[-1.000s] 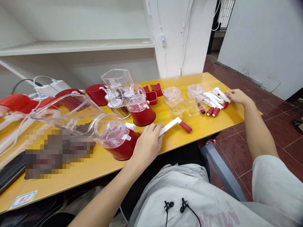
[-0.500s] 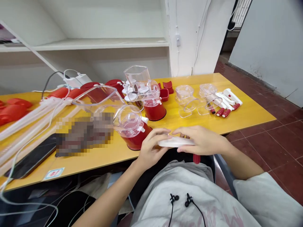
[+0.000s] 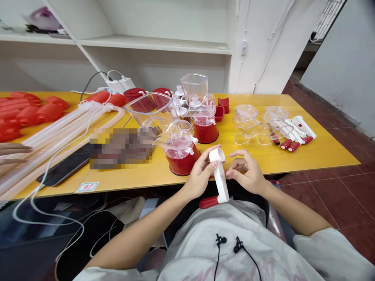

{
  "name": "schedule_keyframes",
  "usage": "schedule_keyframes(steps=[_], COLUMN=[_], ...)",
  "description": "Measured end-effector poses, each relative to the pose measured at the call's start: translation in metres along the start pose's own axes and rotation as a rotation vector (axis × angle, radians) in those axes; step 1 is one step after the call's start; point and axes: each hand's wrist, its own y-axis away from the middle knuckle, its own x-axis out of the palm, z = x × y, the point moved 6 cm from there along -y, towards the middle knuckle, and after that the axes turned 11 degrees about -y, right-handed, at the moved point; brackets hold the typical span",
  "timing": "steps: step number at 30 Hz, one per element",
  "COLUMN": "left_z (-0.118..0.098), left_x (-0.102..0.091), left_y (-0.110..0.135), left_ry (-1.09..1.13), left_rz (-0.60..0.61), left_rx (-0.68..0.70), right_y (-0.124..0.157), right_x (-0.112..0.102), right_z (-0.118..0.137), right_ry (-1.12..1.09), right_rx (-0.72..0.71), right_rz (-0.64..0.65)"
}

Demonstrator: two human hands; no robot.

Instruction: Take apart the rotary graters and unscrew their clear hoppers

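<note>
My left hand [image 3: 202,173] grips a white crank handle [image 3: 222,181] by its ring-shaped top end. The crank hangs down in front of my shirt, its red grip [image 3: 209,202] pointing left. My right hand [image 3: 246,171] is just to the right of the crank, fingers bent and apart, holding nothing. Beyond my left hand is a red base [image 3: 181,162] with a clear plastic hopper [image 3: 150,107] on it. A second red base [image 3: 206,130] with a clear hopper [image 3: 194,88] is farther back.
Two clear plastic housings [image 3: 247,113] and several white cranks with red grips [image 3: 297,134] lie on the yellow table [image 3: 328,156] at right. To the left are a black phone [image 3: 66,166], cables, long clear bags [image 3: 55,134], red parts [image 3: 32,109] and another person's hand [image 3: 13,152].
The crank has turned from lying flat between both hands to hanging downward in my left hand. My right hand has let go of it. The view has shifted left.
</note>
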Motion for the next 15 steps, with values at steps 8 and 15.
schedule_keyframes(steps=[8, 15], left_z=[-0.0047, -0.0020], left_x=[0.0049, 0.0105], left_y=[-0.0048, -0.0089], left_ry=[-0.116, -0.104], left_rz=[0.198, 0.168], left_rx=[-0.041, -0.072], right_y=[-0.0065, -0.0041], right_x=[-0.0067, -0.0109], right_z=[0.0074, 0.0027], right_ry=[0.280, 0.319], right_rx=[-0.243, -0.339], right_rz=[-0.056, -0.110])
